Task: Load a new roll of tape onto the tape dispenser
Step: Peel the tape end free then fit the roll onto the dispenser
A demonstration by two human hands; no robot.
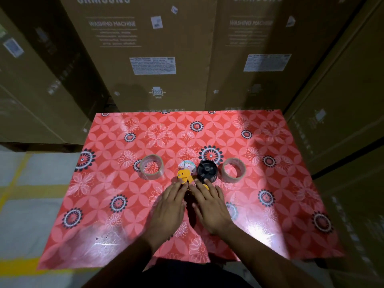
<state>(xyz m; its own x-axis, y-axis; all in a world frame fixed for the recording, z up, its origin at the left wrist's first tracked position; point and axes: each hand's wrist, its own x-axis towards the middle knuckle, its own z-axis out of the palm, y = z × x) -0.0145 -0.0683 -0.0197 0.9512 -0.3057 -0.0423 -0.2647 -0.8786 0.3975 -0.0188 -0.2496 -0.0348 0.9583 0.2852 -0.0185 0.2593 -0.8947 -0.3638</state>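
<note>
A yellow tape dispenser (184,176) with a black spool wheel (206,169) lies in the middle of the red flowered table (270,204). A clear tape roll (151,167) stands to its left and a brownish tape roll (233,170) to its right, both apart from it. My left hand (169,206) lies flat with its fingertips on the yellow body. My right hand (209,204) has spread fingers that reach the base of the black wheel. The dispenser's handle is hidden under my hands. Neither hand closes around anything.
Tall cardboard washing-machine boxes (153,59) stand right behind the table and along the right side (342,121). The floor with yellow lines (25,183) lies to the left. The tablecloth is glossy with bright glare patches.
</note>
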